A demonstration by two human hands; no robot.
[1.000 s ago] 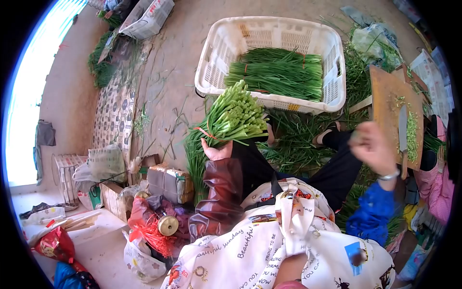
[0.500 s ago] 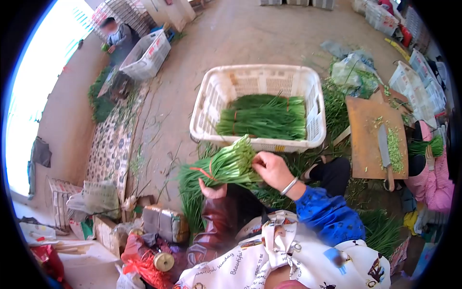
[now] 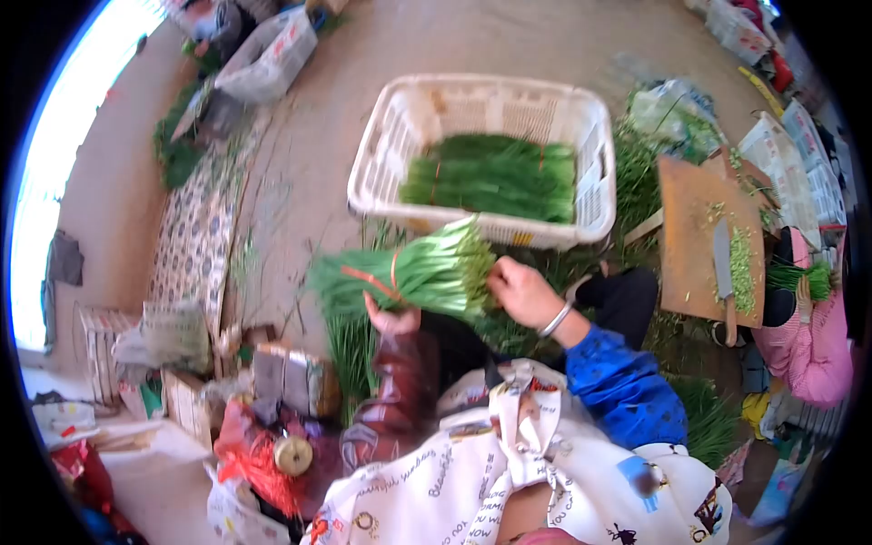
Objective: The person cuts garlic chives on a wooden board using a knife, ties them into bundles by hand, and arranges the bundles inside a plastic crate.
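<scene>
Left hand: the wearer's left hand (image 3: 398, 320), below a shiny brown sleeve (image 3: 392, 391), grasps a bunch of green stalks (image 3: 440, 271) from underneath; its fingers curl up the near side, and the rest are hidden behind the stalks.
Right hand: the right hand (image 3: 527, 291), with a silver bracelet (image 3: 556, 321) and a blue sleeve (image 3: 627, 381), is at the bunch's pale ends. Its fingers are bent inward; whether a stalk is pinched between them, I cannot tell.
Bunch: held in front of the wearer, just short of the basket's near edge, lying roughly sideways. Pale ends face right, darker leaves spread left, and an orange-red band (image 3: 371, 283) slants across it.
Basket: a white plastic basket (image 3: 554, 234) stands on the floor ahead. Banded green bundles (image 3: 490, 182) lie inside, reaching toward its right wall.
Board: to the right, a wooden cutting board (image 3: 686, 263) carries a knife (image 3: 723, 263), its handle crossing the near edge. Chopped greens (image 3: 742, 272) lie between the blade and the right edge.
Neighbours: beyond the board's right edge, a person in pink (image 3: 808, 354) holds greens. At upper left, another person sits near a white crate (image 3: 250, 82).
Lower left: a spool (image 3: 292, 456) is beside bright red netting (image 3: 259, 468).
</scene>
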